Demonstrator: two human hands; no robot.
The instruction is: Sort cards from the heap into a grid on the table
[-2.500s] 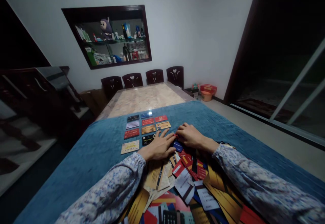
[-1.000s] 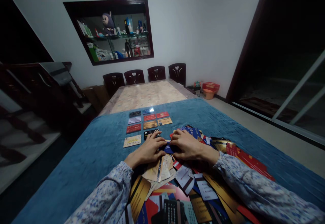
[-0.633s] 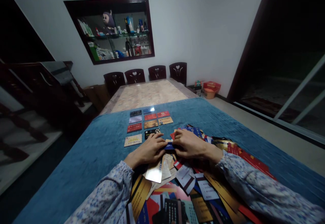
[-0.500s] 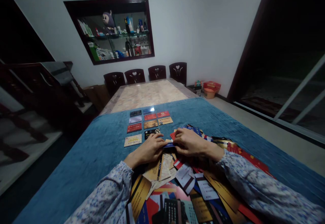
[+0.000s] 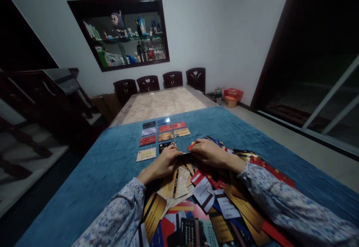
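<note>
While left hand and right hand pinch opposite ends of an edge-on card above the loose card heap, light, even fingertip pressure — without bending — should keep it level.

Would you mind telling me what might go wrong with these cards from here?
The thin card held edge-on between the left hand and right hand might slip. The left hand, close to the nearer laid-out black card, could nudge it out of line. The right sleeve, passing over the loose pile, may disturb it.
</note>
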